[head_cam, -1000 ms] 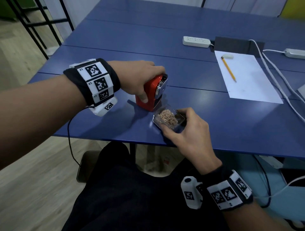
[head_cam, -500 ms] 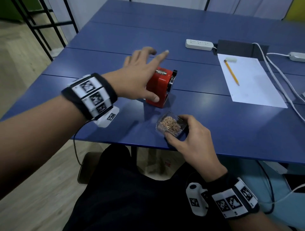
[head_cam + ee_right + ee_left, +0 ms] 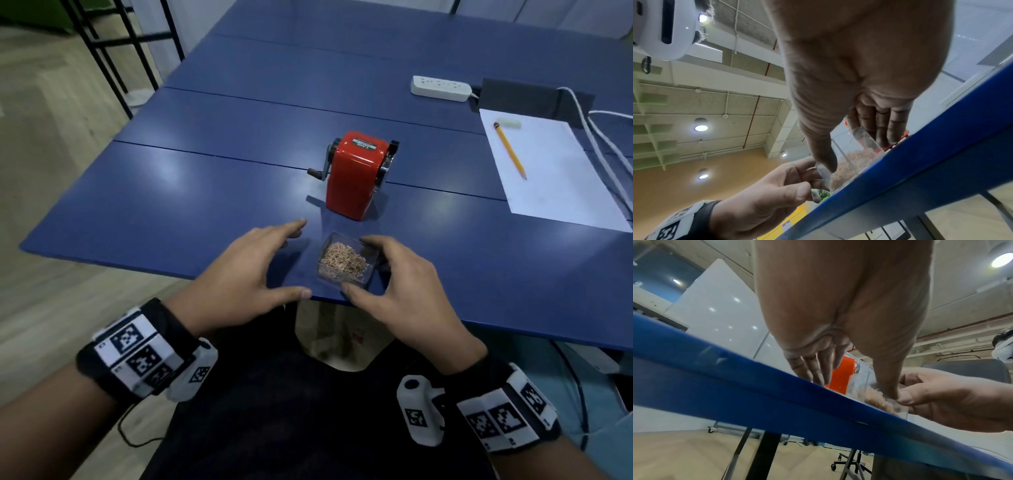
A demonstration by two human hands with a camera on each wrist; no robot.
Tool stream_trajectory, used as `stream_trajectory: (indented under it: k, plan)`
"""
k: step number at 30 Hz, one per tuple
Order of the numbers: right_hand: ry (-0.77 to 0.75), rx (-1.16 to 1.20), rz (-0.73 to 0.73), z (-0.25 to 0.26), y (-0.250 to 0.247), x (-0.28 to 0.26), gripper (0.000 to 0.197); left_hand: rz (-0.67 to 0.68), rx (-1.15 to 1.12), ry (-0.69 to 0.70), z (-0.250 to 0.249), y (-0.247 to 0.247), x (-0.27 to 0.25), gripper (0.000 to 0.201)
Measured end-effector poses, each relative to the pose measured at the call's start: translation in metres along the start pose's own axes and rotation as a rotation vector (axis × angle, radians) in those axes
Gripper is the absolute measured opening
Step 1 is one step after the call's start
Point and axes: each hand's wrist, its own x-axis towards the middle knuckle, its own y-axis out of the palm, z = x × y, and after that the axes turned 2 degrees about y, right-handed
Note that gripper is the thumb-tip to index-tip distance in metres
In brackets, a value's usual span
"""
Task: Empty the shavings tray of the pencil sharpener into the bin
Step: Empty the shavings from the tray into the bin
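The red pencil sharpener [image 3: 356, 174] stands alone on the blue table [image 3: 171, 205], crank to the left. Its clear shavings tray [image 3: 344, 262], full of brown shavings, sits at the near table edge. My right hand [image 3: 358, 265] grips it, thumb on the near wall and fingers on the far right corner. The right wrist view shows that thumb on the tray's wall [image 3: 851, 151]. My left hand [image 3: 301, 258] is spread just left of the tray, fingers straight; whether it touches the tray I cannot tell. In the left wrist view its thumb reaches down beside the tray [image 3: 875, 395].
A white sheet [image 3: 548, 174] with a yellow pencil [image 3: 510, 150] and an eraser lies at the right. A power strip [image 3: 440, 88] and white cables lie behind it. A pale shape [image 3: 329, 339] shows under the table edge by my lap; what it is I cannot tell.
My left hand let go of the sharpener and came back to the near edge, beside the tray. My right hand kept hold of the tray and drew it slightly nearer the edge.
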Motion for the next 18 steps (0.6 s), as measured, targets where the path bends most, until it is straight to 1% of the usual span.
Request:
stream_trajectory:
  k: [2,4,7,12,15,18]
  plan:
    - [-0.042,-0.005,0.031,0.01,0.007,0.004,0.075,0.021,-0.009,-0.027,0.004,0.001,-0.003,0.111]
    - [-0.082,-0.011,0.055,0.018,0.012,0.008,0.075,0.022,-0.01,-0.042,0.007,0.001,-0.004,0.111]
    - [-0.127,-0.017,0.089,0.031,0.021,0.014,0.076,0.003,-0.015,-0.069,0.01,-0.001,-0.007,0.105]
    - [-0.165,-0.036,0.115,0.047,0.032,0.019,0.075,-0.043,-0.058,-0.126,0.017,-0.008,-0.018,0.089]
    - [-0.175,-0.035,0.134,0.056,0.037,0.02,0.076,-0.052,-0.05,-0.161,0.02,-0.015,-0.026,0.086]
    - [-0.175,-0.014,0.163,0.064,0.041,0.019,0.08,-0.081,-0.051,-0.168,0.024,-0.025,-0.038,0.084]
